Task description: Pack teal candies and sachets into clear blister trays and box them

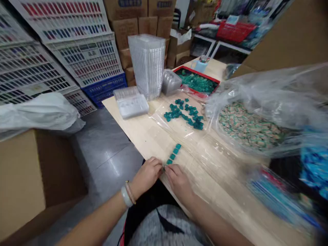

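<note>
My left hand (150, 172) and my right hand (177, 177) meet at the near edge of the wooden table (143, 133). The fingertips of both are pinched together around a small teal piece, mostly hidden by the fingers. Just beyond them, a short row of several flat teal square pieces (172, 156) leads away from my hands. Farther back, a loose pile of similar teal pieces (197, 123) lies on a clear plastic sheet (164, 124).
Stacked clear plastic containers (148, 68) and a clear box (132, 104) stand at the table's far left. Behind the pile is a red-rimmed tray (216, 85) of green pieces. A plastic bag (238, 150) of pink-green pieces lies right. A cardboard box (20, 171) stands left.
</note>
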`<state>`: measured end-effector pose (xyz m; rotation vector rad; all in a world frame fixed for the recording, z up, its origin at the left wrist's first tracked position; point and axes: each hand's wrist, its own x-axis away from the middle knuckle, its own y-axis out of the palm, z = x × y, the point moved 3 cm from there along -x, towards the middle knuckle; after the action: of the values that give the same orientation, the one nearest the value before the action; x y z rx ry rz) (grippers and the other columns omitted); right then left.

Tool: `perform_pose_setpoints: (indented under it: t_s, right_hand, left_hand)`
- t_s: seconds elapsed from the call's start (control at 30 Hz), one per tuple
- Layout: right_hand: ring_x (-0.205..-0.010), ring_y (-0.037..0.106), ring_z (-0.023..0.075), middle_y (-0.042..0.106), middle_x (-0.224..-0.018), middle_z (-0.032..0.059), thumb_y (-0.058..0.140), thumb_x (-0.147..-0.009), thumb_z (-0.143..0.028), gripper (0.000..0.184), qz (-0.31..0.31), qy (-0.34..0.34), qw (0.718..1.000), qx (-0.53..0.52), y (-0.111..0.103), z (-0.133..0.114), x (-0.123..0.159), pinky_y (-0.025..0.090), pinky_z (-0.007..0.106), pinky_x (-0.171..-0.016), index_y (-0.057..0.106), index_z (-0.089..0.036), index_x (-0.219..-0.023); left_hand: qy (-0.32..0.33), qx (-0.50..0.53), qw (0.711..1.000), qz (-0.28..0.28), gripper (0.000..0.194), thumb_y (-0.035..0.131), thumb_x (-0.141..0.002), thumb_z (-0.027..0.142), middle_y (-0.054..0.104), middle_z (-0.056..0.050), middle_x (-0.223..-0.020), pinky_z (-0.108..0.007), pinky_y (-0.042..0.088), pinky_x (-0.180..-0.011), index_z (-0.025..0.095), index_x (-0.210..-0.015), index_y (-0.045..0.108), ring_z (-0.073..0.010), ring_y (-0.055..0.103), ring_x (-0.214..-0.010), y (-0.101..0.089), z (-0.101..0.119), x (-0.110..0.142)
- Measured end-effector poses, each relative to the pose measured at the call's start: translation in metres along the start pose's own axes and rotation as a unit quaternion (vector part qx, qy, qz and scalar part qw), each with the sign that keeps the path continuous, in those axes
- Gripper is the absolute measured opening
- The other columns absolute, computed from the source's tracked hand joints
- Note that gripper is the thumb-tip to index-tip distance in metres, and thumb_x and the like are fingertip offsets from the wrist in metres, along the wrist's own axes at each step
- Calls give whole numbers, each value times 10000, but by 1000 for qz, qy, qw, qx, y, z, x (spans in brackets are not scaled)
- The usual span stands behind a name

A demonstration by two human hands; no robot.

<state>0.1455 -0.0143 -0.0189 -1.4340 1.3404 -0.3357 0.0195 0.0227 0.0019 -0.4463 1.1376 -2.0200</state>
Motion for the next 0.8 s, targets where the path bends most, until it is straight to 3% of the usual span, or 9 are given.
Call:
perform_pose_setpoints:
  t_s: [0.1, 0.2, 0.3, 0.4, 0.5, 0.6, 0.67, 0.73, 0.8]
  right_hand:
    - [-764, 524, 192, 595, -809, 103, 392, -818, -115, 202, -1, 11, 1000, 7, 3, 6, 0, 485, 332, -662, 571, -125, -910]
    - [-730, 531, 198, 590, -779, 92, 421, -819, -177, 208, -9, 65, 998, -4, 0, 6, 2, 480, 352, -644, 529, -134, -993]
    - [-756, 541, 191, 583, -826, 100, 434, -822, -233, 273, -14, 119, 992, -31, -14, 6, 3, 480, 327, -644, 470, -132, -1073]
    - [-767, 543, 180, 588, -812, 85, 420, -829, -236, 172, -7, 124, 992, -28, -36, 21, -11, 453, 311, -676, 532, -156, -931]
    - [-622, 535, 164, 568, -625, 42, 387, -841, -276, 229, -9, 172, 985, 11, -54, 63, -52, 417, 289, -601, 553, -170, -723]
    - [-589, 535, 151, 574, -616, 29, 314, -856, -241, 262, -26, 217, 976, 25, -53, 113, -116, 401, 270, -593, 557, -148, -883]
    - [-757, 550, 153, 605, -809, 74, 300, -842, -173, 288, -37, 192, 980, 35, -42, 138, -165, 397, 262, -695, 535, -120, -1000]
    - [-893, 520, 150, 583, -956, 98, 329, -823, -141, 282, -53, 164, 984, 39, -25, 158, -208, 372, 246, -769, 559, -110, -982]
    - [-909, 509, 145, 571, -987, 89, 374, -805, -129, 248, -67, 157, 985, 41, -8, 176, -241, 369, 249, -775, 576, -116, -950]
  left_hand:
    - [-5, -2, 1000, -1, 155, 440, -804, 157, 558, -50, -844, -312, 418, -806, 140, -838, 590, -156, 458, -865, 2, 0, -5]
    - [-6, -4, 1000, -2, 142, 450, -798, 160, 556, -49, -857, -317, 420, -806, 150, -840, 585, -159, 459, -872, 2, 1, -4]
    - [4, -3, 1000, -3, 153, 478, -779, 170, 547, -51, -907, -327, 424, -800, 173, -902, 570, -166, 462, -891, -5, 1, 3]
    - [16, 10, 999, 36, 224, 498, -764, 189, 524, -63, -980, -326, 425, -798, 197, -983, 546, -171, 467, -911, -25, -6, -7]
    - [21, 21, 993, 114, 225, 459, -790, 227, 534, -75, -966, -320, 415, -810, 182, -993, 547, -172, 484, -908, -54, -24, -50]
    - [-11, 24, 989, 145, 215, 434, -804, 243, 565, -66, -913, -294, 408, -809, 165, -955, 565, -164, 510, -881, -70, -48, -120]
    - [-75, 13, 988, 136, 191, 467, -779, 228, 576, -67, -894, -280, 405, -804, 157, -910, 586, -165, 527, -863, -69, -66, -167]
    - [-139, -2, 981, 136, 218, 478, -761, 208, 570, -100, -934, -299, 404, -803, 130, -935, 584, -186, 536, -868, -63, -82, -206]
    - [-169, -9, 974, 148, 273, 430, -775, 171, 549, -147, -987, -325, 400, -809, 88, -1004, 553, -208, 533, -895, -56, -95, -235]
